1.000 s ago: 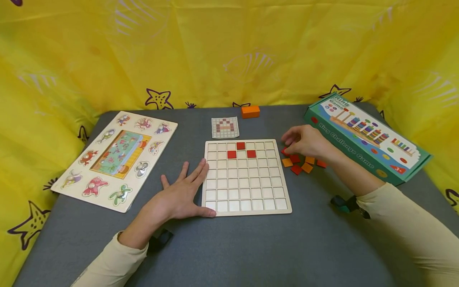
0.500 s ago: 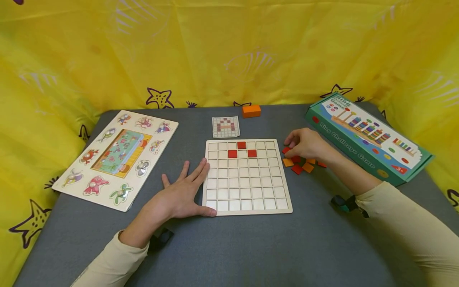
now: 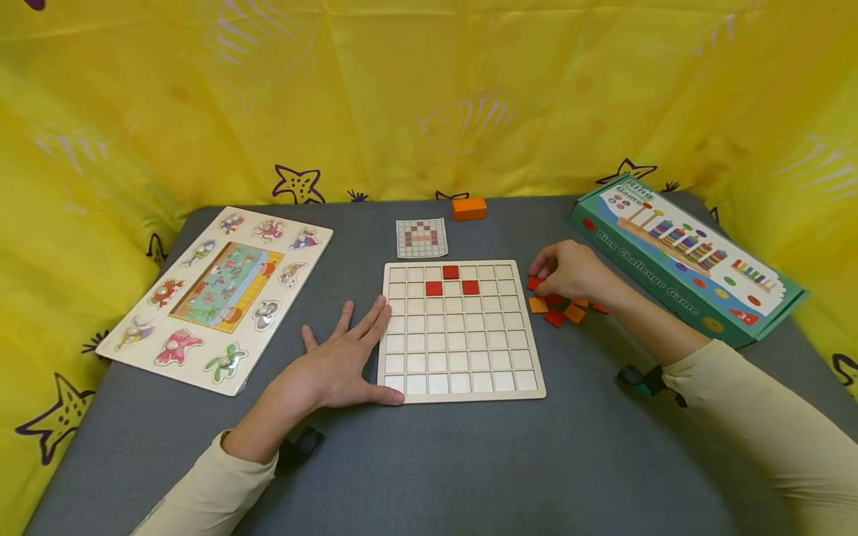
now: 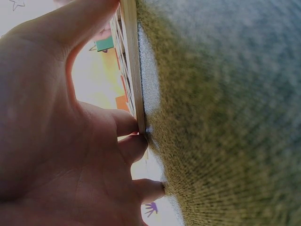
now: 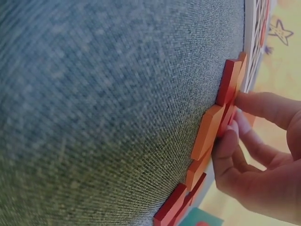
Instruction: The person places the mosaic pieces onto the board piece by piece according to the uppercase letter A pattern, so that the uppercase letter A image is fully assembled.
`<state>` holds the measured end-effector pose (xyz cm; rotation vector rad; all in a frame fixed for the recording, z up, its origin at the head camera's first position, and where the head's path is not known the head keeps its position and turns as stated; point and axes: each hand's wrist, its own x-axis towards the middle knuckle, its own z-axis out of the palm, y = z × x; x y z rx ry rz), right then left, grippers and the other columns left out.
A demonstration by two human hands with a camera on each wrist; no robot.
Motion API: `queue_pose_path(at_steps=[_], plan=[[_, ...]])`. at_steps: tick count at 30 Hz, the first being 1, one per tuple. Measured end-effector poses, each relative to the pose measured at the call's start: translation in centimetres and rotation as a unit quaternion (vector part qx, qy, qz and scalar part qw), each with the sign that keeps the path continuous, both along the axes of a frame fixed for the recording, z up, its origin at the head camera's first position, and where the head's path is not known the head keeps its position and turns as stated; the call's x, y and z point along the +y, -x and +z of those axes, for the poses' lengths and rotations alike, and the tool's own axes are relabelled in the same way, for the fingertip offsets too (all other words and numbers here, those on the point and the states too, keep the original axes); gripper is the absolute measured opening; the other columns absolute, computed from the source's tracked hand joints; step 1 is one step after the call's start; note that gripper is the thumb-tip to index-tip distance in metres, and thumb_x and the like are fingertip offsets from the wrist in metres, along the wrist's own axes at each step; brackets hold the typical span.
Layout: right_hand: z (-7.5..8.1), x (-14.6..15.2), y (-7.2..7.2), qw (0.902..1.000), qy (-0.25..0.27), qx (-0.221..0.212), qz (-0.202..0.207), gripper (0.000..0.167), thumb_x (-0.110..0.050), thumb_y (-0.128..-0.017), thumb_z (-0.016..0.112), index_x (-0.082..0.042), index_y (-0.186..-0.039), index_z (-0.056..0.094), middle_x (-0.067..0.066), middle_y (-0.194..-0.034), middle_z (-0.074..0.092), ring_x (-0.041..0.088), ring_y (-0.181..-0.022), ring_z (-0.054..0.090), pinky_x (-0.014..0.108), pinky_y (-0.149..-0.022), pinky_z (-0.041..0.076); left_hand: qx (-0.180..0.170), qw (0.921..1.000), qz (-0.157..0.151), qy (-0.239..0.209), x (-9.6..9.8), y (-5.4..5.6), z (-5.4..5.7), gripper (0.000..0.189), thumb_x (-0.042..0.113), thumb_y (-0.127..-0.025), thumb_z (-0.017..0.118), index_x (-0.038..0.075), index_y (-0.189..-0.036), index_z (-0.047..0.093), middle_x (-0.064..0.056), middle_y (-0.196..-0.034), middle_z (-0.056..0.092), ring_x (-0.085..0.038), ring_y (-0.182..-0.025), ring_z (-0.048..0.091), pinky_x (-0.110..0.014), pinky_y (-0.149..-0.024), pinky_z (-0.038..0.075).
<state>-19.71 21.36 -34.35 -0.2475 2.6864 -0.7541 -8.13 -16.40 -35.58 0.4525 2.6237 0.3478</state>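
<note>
Pinches a red tile (image 3: 535, 284) with right hand (image 3: 570, 269), just off the edge of the grid board (image 3: 456, 342) at two o'clock, near loose tiles (image 3: 574, 313) at four. Rests left hand (image 3: 338, 365), with fingers spread, against the nine-o'clock edge, above broad grey tabletop (image 3: 469, 461) toward six.

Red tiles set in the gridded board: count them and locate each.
3 on the board: top red tile, middle of the first row; left red tile and right red tile, second row, diagonally below it.
</note>
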Motion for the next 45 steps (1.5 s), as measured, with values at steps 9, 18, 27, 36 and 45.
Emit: queue_pose_path(at_steps=[9, 18, 27, 36, 45], plan=[[0.1, 0.1, -0.2, 0.9999, 0.008, 0.010, -0.005, 0.026, -0.009, -0.081, 0.081, -0.005, -0.107, 0.079, 0.011, -0.098, 0.073, 0.027, -0.090, 0.062, 0.032, -0.074, 0.048, -0.005, 1.0000, 0.003, -0.004, -0.1, -0.1, 0.0, 0.133, 0.076, -0.075, 0.079, 0.023, -0.169, 0.001, 0.004, -0.177, -0.006, -0.045, -0.161, -0.006, -0.095, -0.099, 0.000], [0.1, 0.3, -0.2, 0.9997, 0.011, 0.020, -0.012, 0.026, -0.008, -0.081, 0.079, -0.007, -0.106, 0.080, 0.011, -0.098, 0.074, 0.028, -0.091, 0.062, 0.032, -0.074, 0.049, 0.000, 1.0000, 0.000, -0.001, -0.1, -0.1, 0.0, 0.133, 0.077, -0.075, 0.078, 0.023, -0.169, 0.001, 0.005, -0.177, -0.006, -0.045, -0.161, -0.006, -0.095, -0.099, 0.000], [0.6, 0.1, -0.4, 0.9989, 0.038, 0.019, -0.018, 0.026, -0.013, -0.084, 0.081, -0.009, -0.109, 0.081, 0.014, -0.106, 0.075, 0.028, -0.094, 0.065, 0.032, -0.074, 0.051, -0.001, 1.0000, 0.000, 0.002, -0.1, 0.0, 0.0, 0.134, 0.077, -0.074, 0.078, 0.023, -0.169, 0.001, 0.005, -0.177, -0.007, -0.045, -0.161, -0.005, -0.095, -0.099, 0.000], [0.9, -1.0, -1.0, 0.9975, 0.067, 0.016, -0.012, 0.026, -0.012, -0.086, 0.083, -0.009, -0.112, 0.081, 0.013, -0.107, 0.078, 0.024, -0.091, 0.070, 0.030, -0.075, 0.054, -0.004, 1.0000, 0.001, 0.008, -0.1, 0.1, -0.1, 0.134, 0.079, -0.074, 0.077, 0.024, -0.169, 0.001, 0.006, -0.177, -0.007, -0.044, -0.161, -0.005, -0.095, -0.099, 0.001], [1.0, -2.2, -1.3, 0.9968, 0.080, 0.008, -0.001, 0.026, -0.008, -0.083, 0.084, -0.009, -0.109, 0.082, 0.011, -0.099, 0.077, 0.023, -0.084, 0.068, 0.030, -0.070, 0.054, -0.006, 0.9999, -0.002, 0.013, 0.0, 0.2, -0.2, 0.134, 0.081, -0.074, 0.075, 0.024, -0.169, -0.001, 0.007, -0.177, -0.010, -0.045, -0.161, -0.005, -0.095, -0.098, 0.001]])
